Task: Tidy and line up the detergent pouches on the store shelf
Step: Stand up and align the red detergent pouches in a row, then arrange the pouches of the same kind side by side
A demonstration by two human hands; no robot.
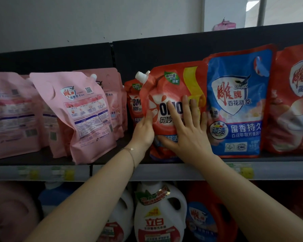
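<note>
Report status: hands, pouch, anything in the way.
Left hand grips red OMO pouch by its left edge. Right hand flat on its front. Blue pouch pressed against its right side; tilted pink pouch stands apart.

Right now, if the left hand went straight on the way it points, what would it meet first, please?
Most likely the second red pouch standing just behind: the left hand, holding the left edge of the front red pouch, points up and back toward it. Depth is unclear.
</note>
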